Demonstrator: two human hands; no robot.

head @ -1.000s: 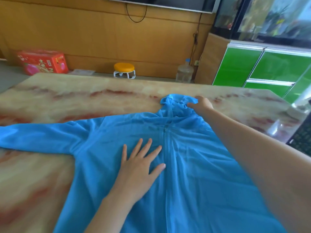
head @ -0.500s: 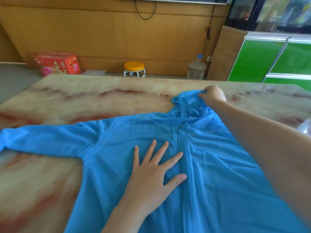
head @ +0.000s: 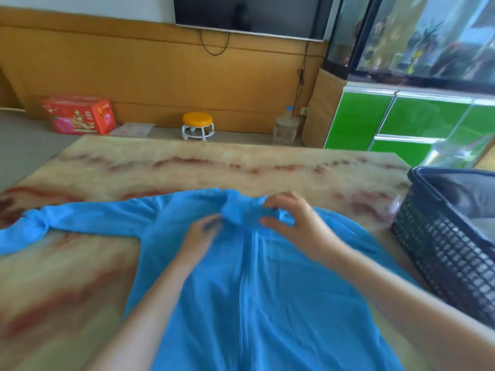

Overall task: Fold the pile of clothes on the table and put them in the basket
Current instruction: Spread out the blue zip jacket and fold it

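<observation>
- Wall (head: 134, 62): orange-brown wood panelling, with a white strip above.
- Television (head: 251, 14): dark screen mounted on the wall; a cable (head: 214, 46) hangs in a loop below it.
- Floor (head: 26, 145): plain grey.
- Red carton (head: 79, 115): on the floor against the wall.
- Low stool (head: 197, 125): yellow round seat on a white frame.
- Water bottle (head: 286, 128): clear with a blue cap, near a wall socket.
- Cabinet (head: 375, 119): glossy green fronts, carrying an aquarium (head: 428, 36).
- Desk (head: 187, 167): cream top veined in red, lit evenly and brightly.
</observation>
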